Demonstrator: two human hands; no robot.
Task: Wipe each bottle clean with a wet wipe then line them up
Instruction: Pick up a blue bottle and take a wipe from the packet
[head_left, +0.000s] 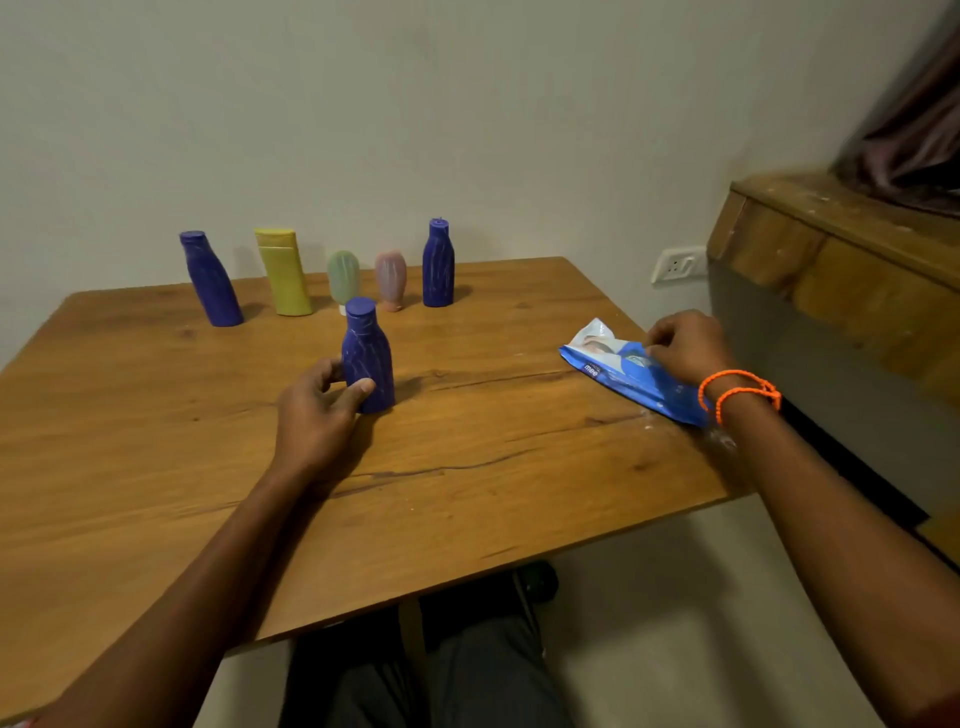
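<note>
Wiping has not begun: left hand (317, 410) curls round the near blue bottle (368, 356), right hand (685, 347) seems to pinch the wipe pack (618, 371); five bottles wait behind

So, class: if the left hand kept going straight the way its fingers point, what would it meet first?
The left hand already touches the near blue bottle at its base, thumb in front and fingers behind. Beyond it the small green bottle seems next, though depth is unclear.
</note>
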